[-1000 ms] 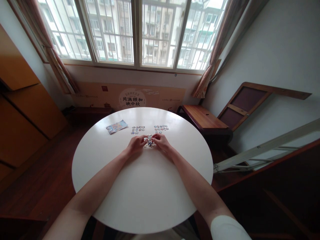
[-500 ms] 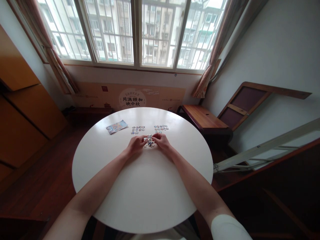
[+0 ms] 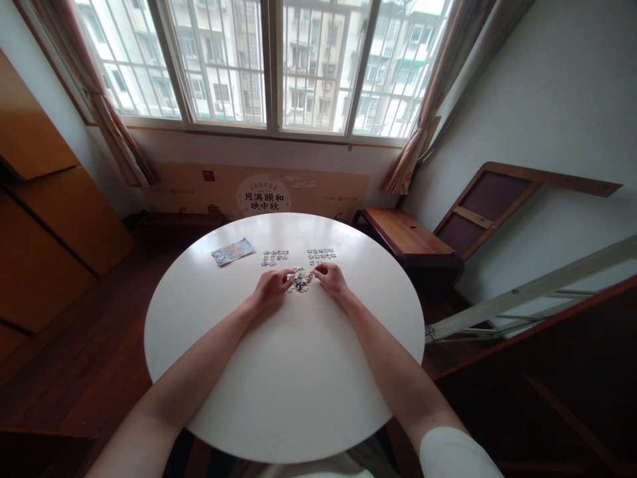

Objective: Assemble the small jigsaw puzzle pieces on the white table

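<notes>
A small heap of jigsaw puzzle pieces [image 3: 300,281] lies on the white round table [image 3: 283,372]. My left hand [image 3: 272,285] rests at the heap's left edge, thumb and forefinger apart, with nothing visible between them. At the right edge, my right hand [image 3: 330,279] is closed in a pinch on what looks like a single puzzle piece [image 3: 312,273], mostly covered by the fingertips. Beyond the hands, loose pieces sit in two groups of rows, a left group [image 3: 275,257] and a right group [image 3: 321,255].
A colourful printed picture sheet [image 3: 233,251] lies at the table's far left. Past the table's right edge stands a wooden bench [image 3: 411,232]. Orange cabinets [image 3: 52,232] are on the left, and a barred window [image 3: 269,66] is ahead.
My right hand has shifted a little to the right, away from the middle of the heap, uncovering more pieces. My left hand has hardly moved.
</notes>
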Demonstrator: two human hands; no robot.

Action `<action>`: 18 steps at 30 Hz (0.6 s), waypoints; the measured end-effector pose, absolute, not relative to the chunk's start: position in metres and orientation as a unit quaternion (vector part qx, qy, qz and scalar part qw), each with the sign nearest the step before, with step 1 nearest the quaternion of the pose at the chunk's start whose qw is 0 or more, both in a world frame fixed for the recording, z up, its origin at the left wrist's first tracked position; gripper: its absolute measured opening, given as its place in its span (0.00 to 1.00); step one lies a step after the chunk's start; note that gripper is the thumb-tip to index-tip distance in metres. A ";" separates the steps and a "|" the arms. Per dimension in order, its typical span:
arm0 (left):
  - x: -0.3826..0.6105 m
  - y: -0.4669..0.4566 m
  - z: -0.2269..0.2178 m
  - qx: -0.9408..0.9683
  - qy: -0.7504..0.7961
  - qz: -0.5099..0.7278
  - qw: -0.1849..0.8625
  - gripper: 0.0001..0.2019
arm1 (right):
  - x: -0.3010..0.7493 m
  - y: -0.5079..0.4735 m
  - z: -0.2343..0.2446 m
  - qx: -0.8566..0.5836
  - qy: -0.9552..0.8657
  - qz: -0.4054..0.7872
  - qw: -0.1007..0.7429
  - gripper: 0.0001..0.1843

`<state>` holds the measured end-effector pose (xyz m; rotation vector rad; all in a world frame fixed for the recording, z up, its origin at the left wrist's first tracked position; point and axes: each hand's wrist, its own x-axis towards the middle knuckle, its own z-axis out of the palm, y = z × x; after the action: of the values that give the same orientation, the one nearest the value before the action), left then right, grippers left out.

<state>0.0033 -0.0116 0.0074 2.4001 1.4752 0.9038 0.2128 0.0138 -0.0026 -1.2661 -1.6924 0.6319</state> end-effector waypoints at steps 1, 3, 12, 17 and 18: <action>0.003 -0.011 0.007 0.809 0.494 0.305 0.090 0.15 | 0.214 0.014 -0.002 -0.512 -0.688 0.257 0.446 0.09; 0.003 -0.011 0.006 0.812 0.490 0.306 0.086 0.15 | 0.217 0.015 0.000 -0.515 -0.686 0.255 0.447 0.10; 0.002 -0.010 0.003 0.816 0.485 0.306 0.077 0.15 | 0.235 0.022 0.001 -0.556 -0.620 0.246 0.496 0.12; 0.002 -0.011 0.004 0.817 0.480 0.310 0.081 0.15 | 0.232 0.024 -0.001 -0.536 -0.588 0.308 0.521 0.15; 0.002 -0.011 0.004 0.817 0.479 0.310 0.082 0.15 | 0.230 0.024 0.000 -0.526 -0.585 0.325 0.524 0.15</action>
<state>0.0021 -0.0109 0.0042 2.4418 1.4312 0.9267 0.2296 0.0244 -0.0005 -1.2599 -1.4011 0.7788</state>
